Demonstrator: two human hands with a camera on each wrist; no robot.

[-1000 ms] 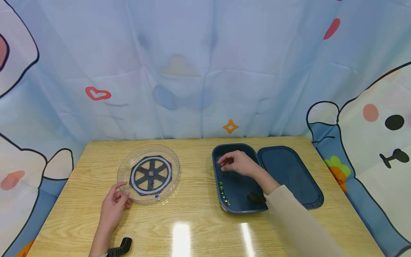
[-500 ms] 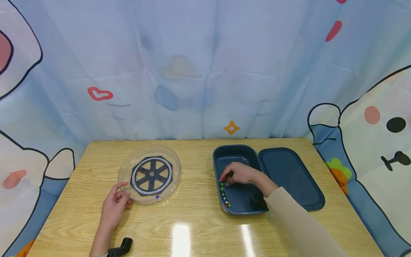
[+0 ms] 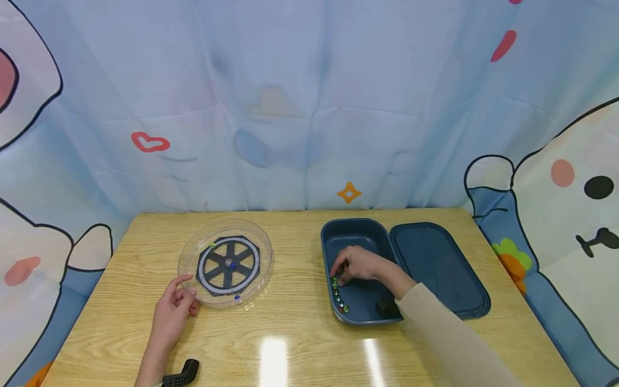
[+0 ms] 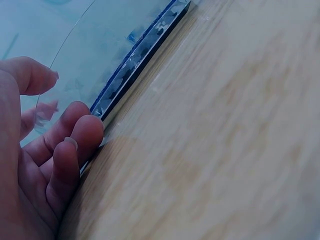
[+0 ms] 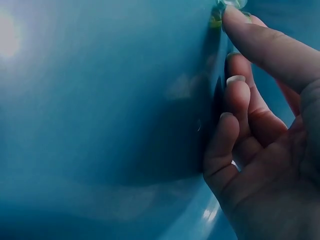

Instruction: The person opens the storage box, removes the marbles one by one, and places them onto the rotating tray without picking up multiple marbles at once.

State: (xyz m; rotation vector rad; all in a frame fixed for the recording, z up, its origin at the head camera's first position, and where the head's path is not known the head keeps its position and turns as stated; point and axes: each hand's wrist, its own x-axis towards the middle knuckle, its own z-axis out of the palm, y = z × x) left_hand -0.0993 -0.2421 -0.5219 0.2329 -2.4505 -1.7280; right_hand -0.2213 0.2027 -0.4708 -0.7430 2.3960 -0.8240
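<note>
Right hand on a marble at the box wall; left hand at the dish

Marble: a greenish marble point(image 5: 216, 21) is inside the blue box point(image 3: 358, 321), near its left wall, at the far end of a row of marbles point(image 3: 337, 299) strung along that wall. Right hand point(image 3: 355, 263): thumb and forefinger brought together on the marble in what reads as a pinch; firmness cannot be told. Other fingers bent, low inside the box.

Judgement on the step: glass this smooth will probably squirt out if squeezed off-centre. Best to set both fingertips at the marble's widest part, use light, even pressure, and lift straight up before moving sideways, so that its neighbours are not nudged. The wall may serve as a backstop.

Left hand point(image 3: 171, 307): well apart from the right, at the near left edge of the clear dish point(image 3: 265, 239); thumb apart from the loosely bent fingers, no wrap round the rim. A light touch there should do for steadying.

In the dish: a dark spoked wheel point(image 3: 208, 286), a yellow-green ball point(image 3: 213, 245) and two blue balls, one close to the hub point(image 3: 233, 265), one by the near rim point(image 3: 237, 297).

Farther out: dark blue lid point(image 3: 437, 269) lying right of the box on the wooden surface point(image 3: 295, 269); printed curtain point(image 3: 271, 80) behind.
</note>
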